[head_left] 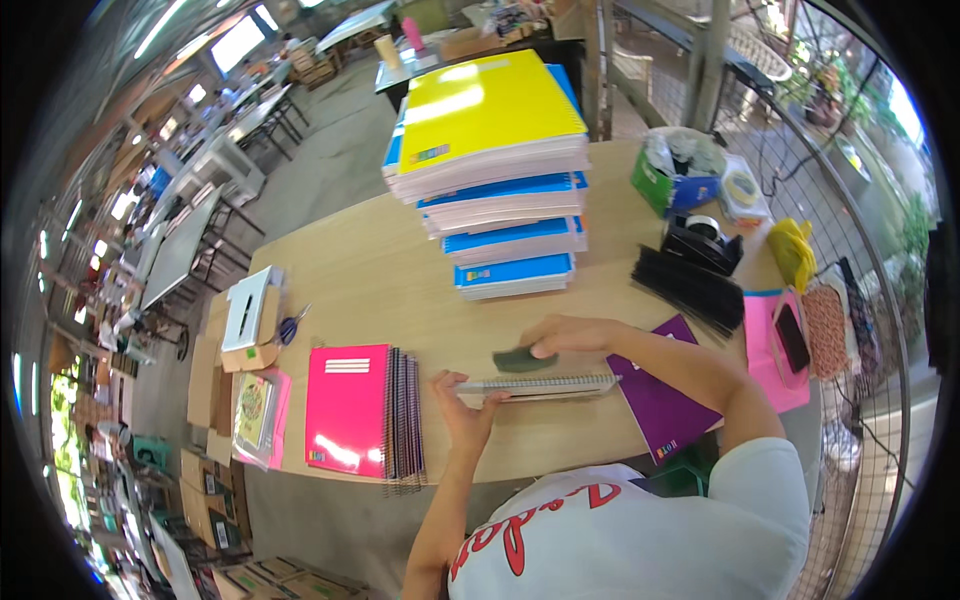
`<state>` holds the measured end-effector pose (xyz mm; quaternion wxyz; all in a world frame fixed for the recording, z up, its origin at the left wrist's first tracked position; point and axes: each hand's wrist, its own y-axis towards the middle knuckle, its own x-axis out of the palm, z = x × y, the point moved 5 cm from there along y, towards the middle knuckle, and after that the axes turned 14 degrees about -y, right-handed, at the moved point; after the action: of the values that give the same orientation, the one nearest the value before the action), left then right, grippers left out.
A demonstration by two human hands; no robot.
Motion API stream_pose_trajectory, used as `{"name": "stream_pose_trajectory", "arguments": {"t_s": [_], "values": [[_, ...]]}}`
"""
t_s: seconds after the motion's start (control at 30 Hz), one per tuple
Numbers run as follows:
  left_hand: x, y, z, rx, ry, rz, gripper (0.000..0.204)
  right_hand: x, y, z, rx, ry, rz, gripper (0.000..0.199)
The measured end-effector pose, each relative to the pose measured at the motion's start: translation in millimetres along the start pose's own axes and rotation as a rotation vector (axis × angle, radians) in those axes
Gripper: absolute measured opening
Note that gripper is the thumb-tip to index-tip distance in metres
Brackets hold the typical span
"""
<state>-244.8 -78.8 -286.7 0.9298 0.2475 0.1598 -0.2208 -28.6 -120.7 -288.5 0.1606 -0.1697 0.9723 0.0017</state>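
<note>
A white spiral-bound notebook (545,391) stands on its edge across the table in front of me, its coil side up. My left hand (465,410) grips its left end, the thumb on the near side and the fingers beyond. Just past the coil, my right hand (570,337) pinches a flat dark green-grey pad (522,360); its exact kind is unclear. A purple notebook cover (665,390) lies under my right forearm. Left of my left hand rests a stack of pink spiral notebooks (347,408), coils to the right.
A tall stack of blue and yellow notebooks (490,115) rises at the far middle. Black binding strips (688,290), a tape dispenser (702,243), a green-blue box (677,180) and a phone (792,338) sit at right. Scissors (293,325) and a cardboard box (212,370) are at left.
</note>
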Motion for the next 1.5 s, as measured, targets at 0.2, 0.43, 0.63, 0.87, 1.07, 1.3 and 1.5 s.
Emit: {"name": "stream_pose_trajectory", "arguments": {"t_s": [0.2, 0.43, 0.63, 0.87, 1.07, 1.3, 1.5], "values": [[-3, -9, -38, 0.165, -0.085, 0.092, 0.070, 1, 17, -19, 0.071, -0.515, -0.074, 0.051], [0, -15, -67, -0.045, -0.400, 0.082, 0.069, 12, 30, -14, 0.105, -0.813, -0.193, 0.051], [-5, -14, -67, -0.016, -0.486, 0.083, 0.062, 18, 46, -28, 0.014, -0.623, -0.139, 0.047], [-25, -12, -90, -0.176, -0.877, 0.110, 0.056, 26, 68, -26, -0.099, -0.423, -0.167, 0.047], [-26, -11, -95, -0.178, -0.940, 0.103, 0.058, 35, 81, 14, -0.052, -0.528, -0.139, 0.054], [-12, -14, -95, -0.152, -0.918, 0.006, 0.033, -19, 5, 90, 0.121, -0.946, 0.438, 0.058], [-6, -10, -99, -0.275, -0.982, 0.144, 0.034, 17, -181, 137, 1.108, -0.875, 0.799, 0.061]]}}
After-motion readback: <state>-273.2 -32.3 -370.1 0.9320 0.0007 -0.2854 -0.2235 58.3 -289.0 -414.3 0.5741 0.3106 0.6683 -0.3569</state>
